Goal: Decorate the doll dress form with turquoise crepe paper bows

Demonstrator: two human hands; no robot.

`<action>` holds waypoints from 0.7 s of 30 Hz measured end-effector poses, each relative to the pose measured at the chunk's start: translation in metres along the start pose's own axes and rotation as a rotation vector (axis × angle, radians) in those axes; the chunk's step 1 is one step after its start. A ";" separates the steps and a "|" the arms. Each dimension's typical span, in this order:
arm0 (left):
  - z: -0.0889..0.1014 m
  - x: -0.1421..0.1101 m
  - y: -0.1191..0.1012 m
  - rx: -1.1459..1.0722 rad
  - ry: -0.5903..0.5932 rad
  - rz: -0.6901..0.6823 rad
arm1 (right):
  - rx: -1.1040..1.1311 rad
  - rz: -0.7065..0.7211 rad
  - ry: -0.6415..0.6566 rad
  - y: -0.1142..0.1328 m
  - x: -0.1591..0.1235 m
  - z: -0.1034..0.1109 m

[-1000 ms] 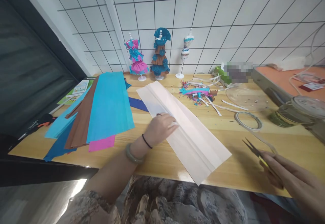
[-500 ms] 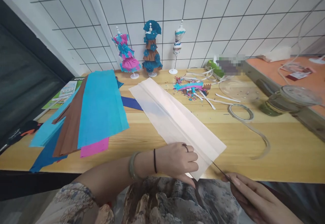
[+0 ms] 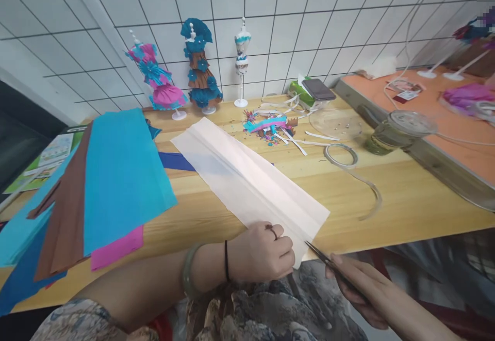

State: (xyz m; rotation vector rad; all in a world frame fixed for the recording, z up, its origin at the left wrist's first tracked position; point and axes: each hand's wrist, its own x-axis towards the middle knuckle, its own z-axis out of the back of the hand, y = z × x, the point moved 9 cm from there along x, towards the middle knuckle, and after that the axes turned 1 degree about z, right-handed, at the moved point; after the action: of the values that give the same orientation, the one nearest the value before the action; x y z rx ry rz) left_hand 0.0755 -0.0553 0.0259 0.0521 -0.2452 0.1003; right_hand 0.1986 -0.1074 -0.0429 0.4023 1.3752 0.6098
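Note:
A long sheet of pale pink crepe paper (image 3: 247,176) lies slantwise on the wooden table, a crease running along it. My left hand (image 3: 270,252) has its fingers curled over the paper's near end, with a ring and a dark wristband showing. In my right hand (image 3: 358,284) is a pair of dark scissors (image 3: 317,253). Their points touch or nearly touch the paper's near edge, just right of my left hand. The scissors' handles are mostly hidden by my fingers.
Blue, brown and pink crepe sheets (image 3: 124,176) lie at left. Three small dress forms (image 3: 201,72) stand along the tiled wall. Paper scraps (image 3: 270,124), a tape roll (image 3: 341,155), a lidded cup (image 3: 398,132) and a phone (image 3: 317,89) are toward the right.
The view has swung right, so table things appear farther left. The scissors' tips have come closer to my left hand at the paper's near edge. My left thumb has tucked in.

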 end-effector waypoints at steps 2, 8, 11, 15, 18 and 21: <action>0.000 -0.001 -0.001 0.004 -0.012 -0.018 | 0.004 -0.037 0.011 -0.004 -0.002 0.001; 0.005 -0.002 -0.002 0.044 -0.035 -0.064 | 0.043 -0.087 0.042 -0.017 -0.003 0.006; 0.008 -0.002 -0.001 0.042 -0.051 -0.065 | 0.086 -0.076 0.098 -0.017 -0.004 -0.003; 0.009 -0.003 -0.001 0.047 -0.073 -0.058 | 0.156 -0.093 0.111 -0.014 -0.001 -0.013; 0.011 -0.004 -0.002 0.056 -0.090 -0.064 | 0.199 -0.102 0.110 -0.011 0.003 -0.016; 0.011 -0.005 -0.002 0.059 -0.095 -0.063 | 0.209 -0.085 0.110 -0.007 0.006 -0.018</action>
State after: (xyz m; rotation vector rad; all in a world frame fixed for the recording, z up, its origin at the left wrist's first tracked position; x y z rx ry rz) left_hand 0.0679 -0.0589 0.0353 0.1237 -0.3351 0.0427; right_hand 0.1830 -0.1109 -0.0552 0.4804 1.5596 0.4246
